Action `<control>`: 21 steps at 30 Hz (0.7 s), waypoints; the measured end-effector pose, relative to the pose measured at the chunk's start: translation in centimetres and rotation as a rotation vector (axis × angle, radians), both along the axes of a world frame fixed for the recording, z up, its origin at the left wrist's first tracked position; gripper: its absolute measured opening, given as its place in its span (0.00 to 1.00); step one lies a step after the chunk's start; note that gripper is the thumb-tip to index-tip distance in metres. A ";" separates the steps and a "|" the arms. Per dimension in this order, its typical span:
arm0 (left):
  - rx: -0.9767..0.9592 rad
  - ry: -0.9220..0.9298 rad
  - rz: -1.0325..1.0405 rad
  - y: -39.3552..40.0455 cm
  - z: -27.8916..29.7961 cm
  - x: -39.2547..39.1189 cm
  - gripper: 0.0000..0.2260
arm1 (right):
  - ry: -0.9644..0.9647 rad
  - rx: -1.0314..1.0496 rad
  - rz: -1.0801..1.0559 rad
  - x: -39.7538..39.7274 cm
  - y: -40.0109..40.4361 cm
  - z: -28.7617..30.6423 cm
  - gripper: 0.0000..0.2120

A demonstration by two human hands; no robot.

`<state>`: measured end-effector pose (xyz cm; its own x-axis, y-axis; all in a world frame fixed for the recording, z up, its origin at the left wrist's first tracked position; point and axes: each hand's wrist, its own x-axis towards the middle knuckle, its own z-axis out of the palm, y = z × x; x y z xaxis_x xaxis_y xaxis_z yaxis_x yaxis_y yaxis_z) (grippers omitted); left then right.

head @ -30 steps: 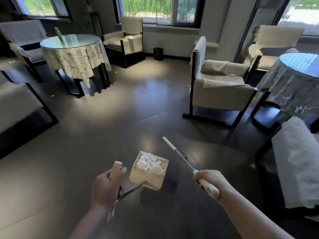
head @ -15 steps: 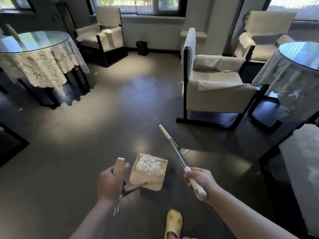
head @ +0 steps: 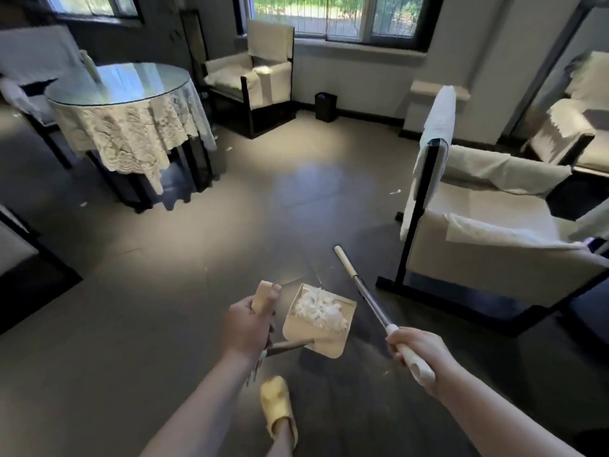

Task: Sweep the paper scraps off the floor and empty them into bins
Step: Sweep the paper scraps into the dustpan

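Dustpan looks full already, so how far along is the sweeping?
Done: paper scraps heaped in the dustpan. In hand: left hand carries it, right hand grips the broom handle. Left: stray scraps on the floor, emptying into the black bin.

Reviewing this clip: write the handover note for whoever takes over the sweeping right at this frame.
Left hand grips the dustpan handle; the dustpan is carried off the floor, loaded with paper scraps.
Right hand grips the broom pole; its head is out of view.
Done: one pile collected.
Left: stray scraps by the round table and beside the armchair; then empty the pan, probably into the black bin under the window.
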<state>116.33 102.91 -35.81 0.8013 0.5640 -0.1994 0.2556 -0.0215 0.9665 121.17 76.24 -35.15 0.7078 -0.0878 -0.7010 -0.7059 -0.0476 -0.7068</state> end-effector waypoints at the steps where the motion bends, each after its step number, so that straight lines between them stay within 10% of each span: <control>1: 0.007 0.007 -0.008 0.8 -0.1 2.1 0.24 | 0.010 0.002 -0.001 2.0 0.6 0.0 0.09; 21: 0.102 -0.004 -0.137 9.1 1.1 45.3 0.23 | -0.003 0.086 -0.107 39.5 9.1 -0.3 0.06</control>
